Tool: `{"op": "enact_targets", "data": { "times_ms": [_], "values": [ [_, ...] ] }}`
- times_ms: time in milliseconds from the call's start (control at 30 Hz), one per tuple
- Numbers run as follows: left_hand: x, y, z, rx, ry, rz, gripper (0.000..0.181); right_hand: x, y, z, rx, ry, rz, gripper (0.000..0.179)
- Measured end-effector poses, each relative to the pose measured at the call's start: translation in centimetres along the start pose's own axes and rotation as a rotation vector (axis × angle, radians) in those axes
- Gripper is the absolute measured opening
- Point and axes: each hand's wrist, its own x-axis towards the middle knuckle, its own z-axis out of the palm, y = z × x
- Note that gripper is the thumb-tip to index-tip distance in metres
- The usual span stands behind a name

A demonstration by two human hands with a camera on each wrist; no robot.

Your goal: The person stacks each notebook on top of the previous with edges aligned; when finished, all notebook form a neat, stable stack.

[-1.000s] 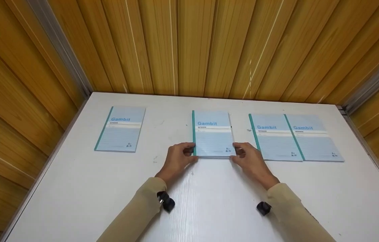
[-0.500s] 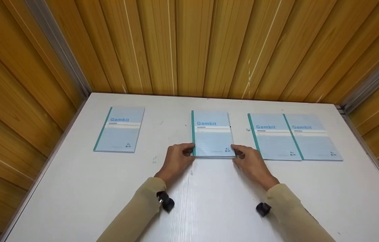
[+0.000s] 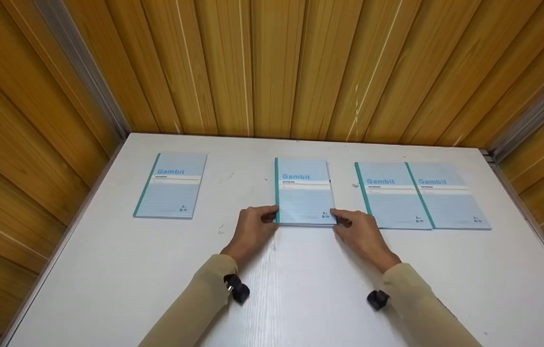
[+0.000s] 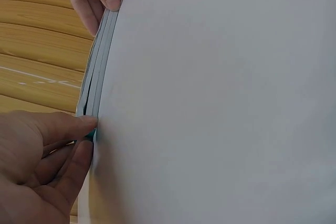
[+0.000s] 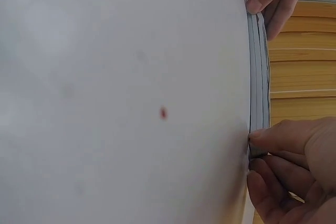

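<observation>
At the middle of the table lies a small stack of light blue notebooks [image 3: 305, 197], its green spine to the left and "Gambit" on the top cover. My left hand [image 3: 252, 226] holds the stack's near left corner between thumb and fingers. The near right corner is held the same way by my right hand [image 3: 360, 232]. Page edges of the notebook stack [image 4: 100, 72] show layered in the left wrist view, with narrow gaps between layers. The right wrist view also shows these stacked notebook edges [image 5: 259, 77], with both hands at the ends.
One matching notebook [image 3: 171, 188] lies apart on the left. Two more, a nearer-in notebook [image 3: 392, 202] and an outer notebook [image 3: 450, 202], lie side by side at right. The white table [image 3: 301, 289] meets wood-patterned panels [image 3: 272, 72] behind.
The right hand's fingers shift slightly at the stack's corner, and the left thumb draws back a little to the left. The stack's lower edges look slightly more even. The other notebooks stay put.
</observation>
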Motion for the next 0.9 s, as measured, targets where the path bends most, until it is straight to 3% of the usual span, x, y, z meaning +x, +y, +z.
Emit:
{"op": "enact_targets", "data": {
  "times_ms": [533,900],
  "values": [
    [-0.29,-0.20,-0.11,0.006,0.003,0.042,0.041,-0.10,0.36,-0.08,0.034,0.019,-0.008,0.034],
    [-0.24,-0.49,-0.12,0.002,0.017,0.073,0.036,-0.03,0.56,0.01,0.058,0.013,0.029,0.034]
  ]
}}
